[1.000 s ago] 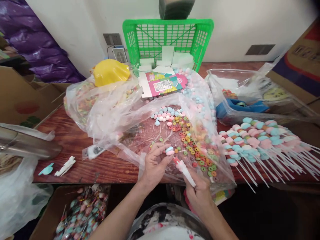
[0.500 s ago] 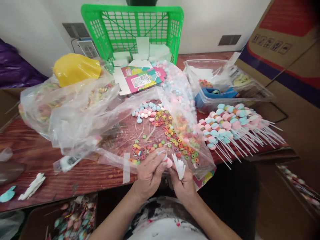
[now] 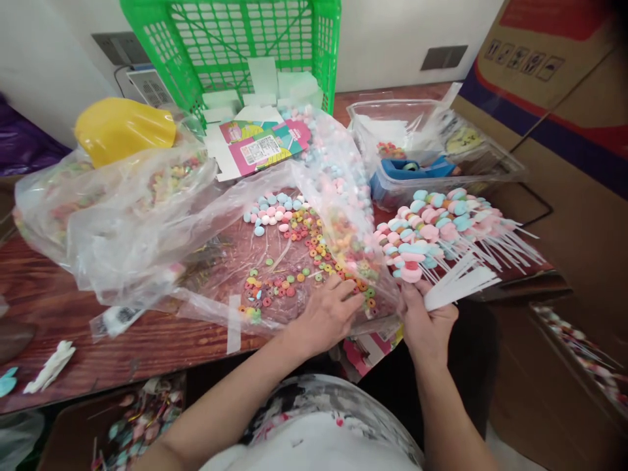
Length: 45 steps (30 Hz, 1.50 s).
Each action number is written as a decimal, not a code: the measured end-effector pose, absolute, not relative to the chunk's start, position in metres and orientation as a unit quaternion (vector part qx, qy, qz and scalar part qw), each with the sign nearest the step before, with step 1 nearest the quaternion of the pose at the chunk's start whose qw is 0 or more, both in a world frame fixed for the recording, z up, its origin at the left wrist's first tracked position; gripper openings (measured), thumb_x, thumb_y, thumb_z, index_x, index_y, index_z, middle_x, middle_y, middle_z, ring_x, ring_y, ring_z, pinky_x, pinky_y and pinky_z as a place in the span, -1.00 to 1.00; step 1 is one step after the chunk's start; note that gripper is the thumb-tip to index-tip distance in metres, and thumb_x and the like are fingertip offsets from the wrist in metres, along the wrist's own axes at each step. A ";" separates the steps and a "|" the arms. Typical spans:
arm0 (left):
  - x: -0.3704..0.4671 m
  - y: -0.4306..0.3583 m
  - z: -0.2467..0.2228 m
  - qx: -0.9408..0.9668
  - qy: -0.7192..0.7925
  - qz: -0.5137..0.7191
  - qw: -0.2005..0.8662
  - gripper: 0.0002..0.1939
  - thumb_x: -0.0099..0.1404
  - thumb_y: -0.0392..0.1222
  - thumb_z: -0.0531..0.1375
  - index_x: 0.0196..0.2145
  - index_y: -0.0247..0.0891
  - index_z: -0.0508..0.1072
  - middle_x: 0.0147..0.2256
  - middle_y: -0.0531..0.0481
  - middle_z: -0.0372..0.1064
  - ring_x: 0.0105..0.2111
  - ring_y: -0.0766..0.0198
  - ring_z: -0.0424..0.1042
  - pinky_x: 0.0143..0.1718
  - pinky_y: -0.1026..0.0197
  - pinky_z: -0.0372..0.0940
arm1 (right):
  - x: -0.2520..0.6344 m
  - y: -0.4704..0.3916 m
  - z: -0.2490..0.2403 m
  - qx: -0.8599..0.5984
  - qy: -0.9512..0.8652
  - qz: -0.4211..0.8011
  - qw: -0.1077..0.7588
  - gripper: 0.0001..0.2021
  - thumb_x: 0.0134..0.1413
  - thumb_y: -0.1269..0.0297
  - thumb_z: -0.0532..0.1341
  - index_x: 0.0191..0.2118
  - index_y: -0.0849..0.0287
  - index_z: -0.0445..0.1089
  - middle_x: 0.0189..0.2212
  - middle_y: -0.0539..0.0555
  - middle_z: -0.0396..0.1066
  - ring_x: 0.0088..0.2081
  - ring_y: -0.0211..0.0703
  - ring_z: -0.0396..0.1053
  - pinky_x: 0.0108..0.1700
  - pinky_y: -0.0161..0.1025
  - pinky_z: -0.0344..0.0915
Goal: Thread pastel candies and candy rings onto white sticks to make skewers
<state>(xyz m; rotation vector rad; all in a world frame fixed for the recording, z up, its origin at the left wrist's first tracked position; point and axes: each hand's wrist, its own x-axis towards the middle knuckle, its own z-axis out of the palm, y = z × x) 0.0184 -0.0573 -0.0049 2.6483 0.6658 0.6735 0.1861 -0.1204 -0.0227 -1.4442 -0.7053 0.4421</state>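
Observation:
My right hand (image 3: 428,320) is closed on a fanned bundle of white sticks (image 3: 461,282). Its fingertips are at a pink and blue marshmallow skewer (image 3: 411,269), at the near left edge of a pile of finished skewers (image 3: 441,219). Whether the fingers still grip that skewer cannot be made out. My left hand (image 3: 330,314) hangs low over loose ring-shaped cereal (image 3: 318,245), its fingers bent and apart, with nothing seen in them. Small pink, blue and white marshmallows (image 3: 275,210) lie beyond the rings on a clear plastic bag (image 3: 220,268).
A green basket (image 3: 336,59) stands at the back, a yellow-topped bag of cereal (image 3: 125,131) at left. Behind the pile, a clear tub (image 3: 490,171) holds a blue tape dispenser (image 3: 417,169). A large carton (image 3: 540,124) rises at right. More skewers fill a box (image 3: 142,418) below the table.
My hands have parted. The right one has moved right to the skewer pile with the sticks and a marshmallow skewer; the left one has shifted over the cereal rings. The view has turned slightly right.

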 end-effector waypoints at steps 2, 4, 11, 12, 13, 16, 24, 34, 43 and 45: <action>0.025 -0.052 -0.011 0.948 0.246 0.172 0.105 -0.78 0.21 -0.36 0.14 -0.21 -0.26 0.51 -0.21 -0.20 0.37 -0.18 0.06 0.28 -0.31 0.12 0.28 | 0.185 -0.121 -0.030 -0.642 -0.343 0.228 0.647 -0.78 0.08 0.18 0.23 -0.39 0.25 0.47 -0.70 -0.13 0.07 -0.65 -0.37 0.02 -0.59 -0.34 0.04; 0.022 -0.045 -0.015 0.946 0.275 0.154 0.078 -0.78 0.20 -0.38 0.12 -0.24 -0.25 0.52 -0.23 -0.18 0.32 -0.19 0.08 0.26 -0.32 0.13 0.28 | 0.184 -0.121 -0.036 -0.632 -0.358 0.278 0.629 -0.77 0.08 0.17 0.23 -0.36 0.26 0.48 -0.70 -0.13 0.08 -0.64 -0.37 0.04 -0.59 -0.35 0.04; 0.012 -0.038 -0.008 0.942 0.281 0.181 0.046 -0.80 0.23 -0.40 0.09 -0.28 -0.29 0.50 -0.19 -0.19 0.31 -0.17 0.07 0.22 -0.21 0.06 0.28 | 0.185 -0.116 -0.042 -0.621 -0.347 0.308 0.632 -0.72 0.09 0.14 0.23 -0.51 0.24 0.38 -0.69 -0.13 0.05 -0.63 -0.39 0.02 -0.58 -0.36 0.02; 0.020 -0.042 -0.008 0.955 0.237 0.166 0.060 -0.82 0.23 -0.39 0.09 -0.28 -0.29 0.48 -0.19 -0.17 0.32 -0.18 0.09 0.22 -0.19 0.07 0.28 | 0.185 -0.115 -0.041 -0.625 -0.347 0.301 0.632 -0.72 0.09 0.13 0.23 -0.51 0.23 0.37 -0.69 -0.13 0.04 -0.63 -0.39 0.01 -0.58 -0.37 0.02; 0.028 -0.045 -0.009 0.966 0.197 0.152 0.072 -0.83 0.24 -0.37 0.10 -0.27 -0.30 0.47 -0.18 -0.17 0.33 -0.18 0.10 0.23 -0.18 0.08 0.28 | 0.185 -0.115 -0.040 -0.628 -0.346 0.296 0.631 -0.72 0.09 0.13 0.23 -0.51 0.23 0.36 -0.69 -0.13 0.04 -0.62 -0.38 0.01 -0.58 -0.37 0.02; 0.054 -0.052 -0.014 0.976 0.150 0.133 0.081 -0.83 0.29 -0.30 0.08 -0.21 -0.32 0.45 -0.12 -0.19 0.33 -0.15 0.10 0.25 -0.18 0.08 0.29 | 0.184 -0.114 -0.037 -0.632 -0.346 0.294 0.628 -0.71 0.09 0.13 0.21 -0.53 0.21 0.32 -0.69 -0.14 0.03 -0.62 -0.37 0.00 -0.59 -0.37 0.03; 0.024 -0.026 -0.011 0.965 0.203 0.158 0.040 -0.83 0.29 -0.30 0.07 -0.29 -0.32 0.47 -0.18 -0.19 0.40 -0.23 0.13 0.30 -0.17 0.04 0.29 | 0.185 -0.114 -0.040 -0.705 -0.387 0.215 0.554 -0.75 0.07 0.19 0.18 -0.35 0.26 0.51 -0.63 -0.04 0.28 -0.57 -0.29 0.16 -0.49 -0.33 0.17; -0.038 -0.018 -0.015 0.889 0.288 0.353 0.045 -0.76 0.27 -0.31 0.15 -0.09 -0.25 0.44 -0.02 -0.25 0.38 0.00 0.07 0.35 -0.02 -0.05 0.29 | 0.184 -0.120 -0.045 -0.681 -0.387 0.206 0.587 -0.77 0.03 0.22 0.22 -0.33 0.30 0.52 -0.69 -0.08 0.20 -0.62 -0.32 0.12 -0.55 -0.32 0.15; -0.066 -0.046 -0.017 0.837 0.392 0.357 0.138 -0.87 0.28 -0.34 0.15 -0.29 -0.25 0.50 -0.38 -0.06 0.46 -0.34 0.24 0.40 -0.28 0.16 0.31 | 0.153 -0.113 -0.019 -0.537 -0.303 0.257 0.744 -0.89 0.06 0.26 0.26 -0.33 0.20 0.44 -0.72 -0.18 0.03 -0.69 -0.42 -0.01 -0.63 -0.37 -0.02; -0.057 -0.047 -0.013 0.847 0.400 0.327 0.124 -0.86 0.30 -0.31 0.13 -0.28 -0.25 0.50 -0.37 -0.06 0.43 -0.32 0.23 0.38 -0.26 0.15 0.30 | 0.141 -0.107 -0.014 -0.532 -0.319 0.280 0.733 -0.88 0.08 0.25 0.25 -0.34 0.20 0.43 -0.72 -0.18 0.03 -0.69 -0.42 -0.01 -0.63 -0.37 -0.03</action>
